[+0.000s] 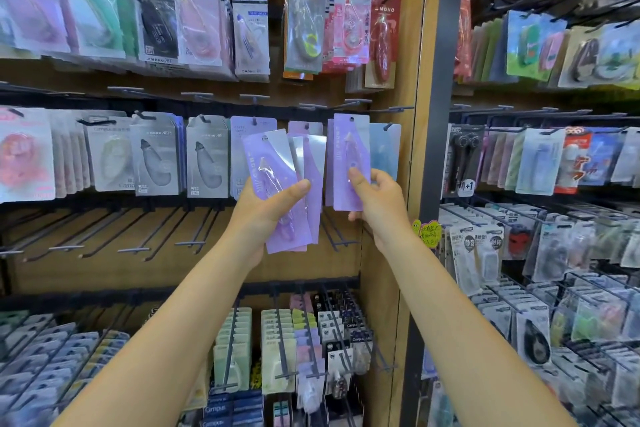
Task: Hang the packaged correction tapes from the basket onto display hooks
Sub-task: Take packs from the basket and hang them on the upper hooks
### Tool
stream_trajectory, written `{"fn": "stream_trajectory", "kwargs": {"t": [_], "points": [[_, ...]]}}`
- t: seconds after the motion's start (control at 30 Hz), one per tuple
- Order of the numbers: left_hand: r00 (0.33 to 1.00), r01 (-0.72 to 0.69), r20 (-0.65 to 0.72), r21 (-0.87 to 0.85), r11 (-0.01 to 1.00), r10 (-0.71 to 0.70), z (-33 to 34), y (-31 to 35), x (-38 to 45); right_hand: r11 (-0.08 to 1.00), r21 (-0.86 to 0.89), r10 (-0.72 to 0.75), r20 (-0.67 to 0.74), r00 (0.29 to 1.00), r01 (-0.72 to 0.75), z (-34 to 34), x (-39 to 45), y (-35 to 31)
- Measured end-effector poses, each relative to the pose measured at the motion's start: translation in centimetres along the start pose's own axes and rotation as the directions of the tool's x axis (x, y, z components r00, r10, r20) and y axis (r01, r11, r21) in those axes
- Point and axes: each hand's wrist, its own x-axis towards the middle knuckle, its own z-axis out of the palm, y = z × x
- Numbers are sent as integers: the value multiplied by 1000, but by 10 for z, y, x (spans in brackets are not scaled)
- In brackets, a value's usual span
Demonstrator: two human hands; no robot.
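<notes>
My left hand (266,204) grips a fanned stack of purple correction tape packs (277,184), tilted, in front of the middle hook row. My right hand (375,198) pinches the lower part of a single purple pack (349,156) held upright against the display; its hang hole sits near a hook (351,118) of the middle row, and I cannot tell whether the hook passes through it. A light blue pack (385,149) hangs just to its right. No basket is in view.
Rows of packaged correction tapes hang on peg hooks above, left and below. Bare black hooks (138,236) jut out under the middle row. A wooden upright (415,80) and dark post (446,80) separate this bay from the stocked right bay.
</notes>
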Motion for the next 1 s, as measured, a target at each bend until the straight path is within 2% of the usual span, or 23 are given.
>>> {"fn": "stream_trajectory", "kwargs": {"t": [0.2, 0.5, 0.6, 0.63, 0.7, 0.77, 0.8, 0.87, 1.0], "points": [[1000, 2, 7, 18, 1000, -2, -1, -1, 1, 999, -30, -11, 0, 1000, 11, -1, 5, 1], [1000, -1, 9, 52, 999, 0, 5, -3, 5, 980, -189, -63, -42, 997, 54, -8, -1, 9], [999, -2, 35, 49, 999, 0, 13, -4, 5, 944, -304, -172, -109, 979, 132, -11, -15, 7], [999, 4, 44, 46, 999, -6, 15, -4, 5, 934, -314, -204, -79, 976, 170, -11, -22, 4], [998, 25, 59, 43, 999, -27, 21, -4, 4, 948, -235, -201, 90, 975, 217, -7, -35, 1], [996, 39, 74, 33, 999, -41, 26, -5, 3, 982, -100, -130, 256, 958, 161, -2, -47, 0], [997, 36, 71, 37, 999, -39, 27, -6, 4, 987, -76, -116, 295, 948, 144, 0, -51, 1], [997, 21, 75, 48, 999, -25, 29, -8, 4, 983, -104, -111, 332, 937, 154, 1, -55, 2], [992, 50, 110, 65, 997, -57, 27, -8, 1, 977, -142, -109, 320, 941, 162, 2, -54, 2]]}}
